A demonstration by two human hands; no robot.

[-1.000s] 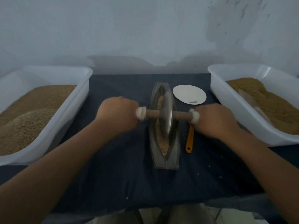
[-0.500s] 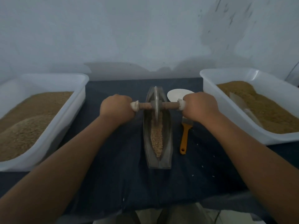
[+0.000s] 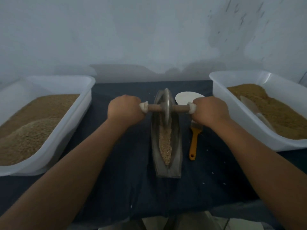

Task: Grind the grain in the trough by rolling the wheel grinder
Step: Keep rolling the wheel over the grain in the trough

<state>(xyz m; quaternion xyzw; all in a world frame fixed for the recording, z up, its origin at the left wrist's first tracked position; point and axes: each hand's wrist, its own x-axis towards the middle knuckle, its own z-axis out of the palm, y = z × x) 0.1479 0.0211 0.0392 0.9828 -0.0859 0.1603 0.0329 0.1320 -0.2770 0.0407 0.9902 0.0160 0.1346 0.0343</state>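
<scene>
- Forward goes the wheel (image 3: 167,105) since a second ago, from mid-trough up to the far tip at top centre of the frame, and both arms stretch out with it.
- Left hand (image 3: 124,110) and right hand (image 3: 210,112) are clamped in fists round the two ends of the wooden axle (image 3: 153,107).
- Grain (image 3: 165,143) lies in a pale strip along the trough (image 3: 155,146), centre frame, and looks coarse below the wheel.
- Grinding is mid-stroke, I'd say, right at the forward turn.
- Next call: draw the axle back level toward the bottom of the frame, pressing evenly so the wheel keeps to the groove and nothing spills onto the cloth (image 3: 124,163).
</scene>
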